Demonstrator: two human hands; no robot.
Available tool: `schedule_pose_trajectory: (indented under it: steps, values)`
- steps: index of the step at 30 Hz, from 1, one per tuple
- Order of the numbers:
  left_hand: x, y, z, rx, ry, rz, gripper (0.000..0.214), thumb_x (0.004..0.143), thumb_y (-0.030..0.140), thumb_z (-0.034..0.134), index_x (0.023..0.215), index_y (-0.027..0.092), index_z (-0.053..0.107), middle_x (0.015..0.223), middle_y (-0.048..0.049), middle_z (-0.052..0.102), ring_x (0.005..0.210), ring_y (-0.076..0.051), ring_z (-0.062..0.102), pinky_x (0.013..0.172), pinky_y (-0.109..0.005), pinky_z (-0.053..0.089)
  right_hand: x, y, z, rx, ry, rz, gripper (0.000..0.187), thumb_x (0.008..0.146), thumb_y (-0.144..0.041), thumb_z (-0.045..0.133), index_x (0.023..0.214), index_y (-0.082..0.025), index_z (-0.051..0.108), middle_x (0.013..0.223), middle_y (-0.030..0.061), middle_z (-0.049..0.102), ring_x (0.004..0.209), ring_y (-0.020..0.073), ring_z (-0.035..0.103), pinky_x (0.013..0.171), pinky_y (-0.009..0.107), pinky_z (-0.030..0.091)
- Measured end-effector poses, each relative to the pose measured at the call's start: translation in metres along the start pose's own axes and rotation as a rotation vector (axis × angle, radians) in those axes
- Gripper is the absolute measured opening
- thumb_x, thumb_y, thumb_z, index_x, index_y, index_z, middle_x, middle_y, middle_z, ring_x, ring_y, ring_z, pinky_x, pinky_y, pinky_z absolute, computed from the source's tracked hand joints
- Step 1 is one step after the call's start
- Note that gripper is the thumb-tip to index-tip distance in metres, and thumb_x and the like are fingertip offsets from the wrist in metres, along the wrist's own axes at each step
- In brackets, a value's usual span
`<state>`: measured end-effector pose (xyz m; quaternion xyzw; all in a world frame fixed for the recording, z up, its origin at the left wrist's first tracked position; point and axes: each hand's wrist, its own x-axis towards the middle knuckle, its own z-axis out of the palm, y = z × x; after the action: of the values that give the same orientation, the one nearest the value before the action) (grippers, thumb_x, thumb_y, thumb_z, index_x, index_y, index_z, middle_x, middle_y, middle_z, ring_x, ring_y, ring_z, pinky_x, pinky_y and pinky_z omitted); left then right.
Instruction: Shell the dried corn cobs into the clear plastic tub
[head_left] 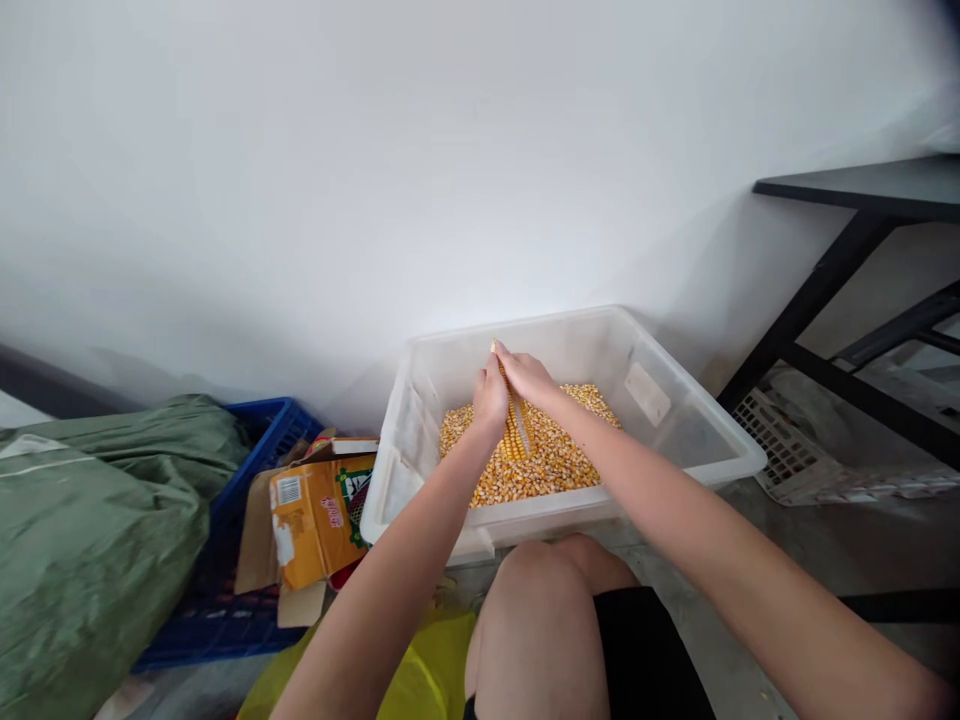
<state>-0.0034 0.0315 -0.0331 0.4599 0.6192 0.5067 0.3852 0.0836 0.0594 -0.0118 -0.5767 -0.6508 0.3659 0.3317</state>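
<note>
Both my hands are closed round one corn cob (515,432), held tilted over a white plastic tub (690,405). My left hand (490,393) wraps its upper left side, and my right hand (526,374) presses against it from the right near the top. Yellow kernels cover part of the cob, while a pale strip along its right side looks bare. The cob's tip pokes out above my fingers, and its lower end hangs just over the loose corn kernels (555,470) that cover the tub's bottom.
Left of the tub sits an opened orange cardboard box (319,515), beside a blue crate (225,510) partly covered by a green sheet (105,530). A yellow bag (431,670) lies below. A black table (862,190) and a white basket (787,445) stand at right. A wall rises behind.
</note>
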Motion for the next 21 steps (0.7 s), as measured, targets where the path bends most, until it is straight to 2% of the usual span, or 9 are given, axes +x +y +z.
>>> schedule_pose_trajectory:
  steps: [3, 8, 16, 21]
  values:
    - [-0.003, 0.003, 0.0, -0.01, 0.033, -0.018, 0.066, 0.088, 0.067, 0.027, 0.112, 0.016, 0.061, 0.121, -0.0133, 0.064, 0.115, -0.026, 0.057, 0.096, -0.032, 0.041, -0.003, -0.001, 0.01, -0.181, 0.095, -0.11, 0.077, 0.093, -0.065, 0.012, 0.087, -0.015, 0.07, 0.092, 0.0169, 0.071, 0.096, 0.0257, 0.064, 0.085, 0.033, 0.044]
    - [-0.006, 0.001, -0.002, 0.039, 0.088, 0.012, 0.063, 0.088, 0.065, 0.029, 0.11, 0.017, 0.063, 0.12, -0.0132, 0.064, 0.116, -0.026, 0.056, 0.097, -0.032, 0.039, -0.002, -0.002, 0.012, -0.32, 0.09, -0.206, 0.074, 0.098, -0.052, 0.01, 0.085, -0.012, 0.071, 0.091, 0.0194, 0.071, 0.094, 0.0259, 0.065, 0.085, 0.032, 0.042]
    - [-0.009, -0.001, -0.002, 0.052, 0.095, 0.005, 0.066, 0.087, 0.066, 0.028, 0.102, 0.015, 0.067, 0.112, -0.015, 0.068, 0.109, -0.028, 0.061, 0.091, -0.034, 0.044, -0.005, -0.007, -0.003, -0.409, -0.003, -0.32, 0.067, 0.1, -0.045, 0.014, 0.084, -0.012, 0.071, 0.086, 0.0179, 0.071, 0.091, 0.0245, 0.065, 0.081, 0.029, 0.042]
    - [-0.005, -0.002, -0.004, 0.008, 0.041, -0.049, 0.064, 0.086, 0.066, 0.032, 0.102, 0.015, 0.067, 0.112, -0.0141, 0.068, 0.107, -0.029, 0.061, 0.089, -0.034, 0.045, 0.0, 0.0, -0.005, -0.35, -0.02, -0.329, 0.064, 0.099, -0.048, 0.019, 0.076, -0.013, 0.068, 0.08, 0.0166, 0.071, 0.086, 0.0233, 0.065, 0.078, 0.028, 0.043]
